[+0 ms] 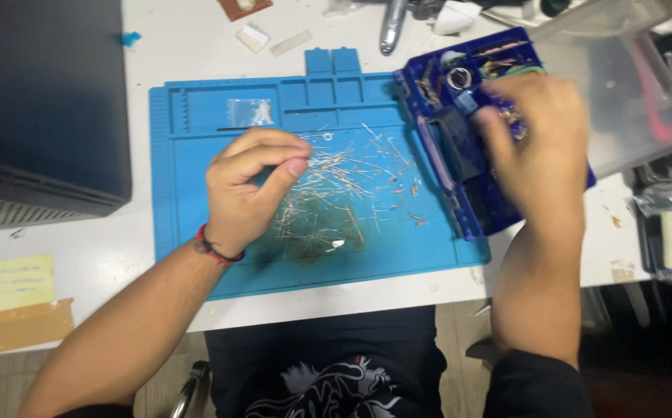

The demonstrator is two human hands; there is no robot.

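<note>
A blue work mat (196,248) lies on the white table, with several thin wire-legged components (347,174) scattered over its middle. My left hand (250,186) hovers over the left side of that pile, thumb and forefinger pinched together; whether a component sits between them I cannot tell. My right hand (541,139), blurred by motion, reaches into a dark blue compartment box (460,178) at the mat's right edge, fingers bent over small parts inside. A small clear bag (250,113) rests on the mat's upper left.
A dark case (41,108) stands at the left. A yellow note (17,280) and cardboard strip (18,327) lie near the front left edge. A clear plastic bin (630,85) stands at the right, small tools and parts along the back edge.
</note>
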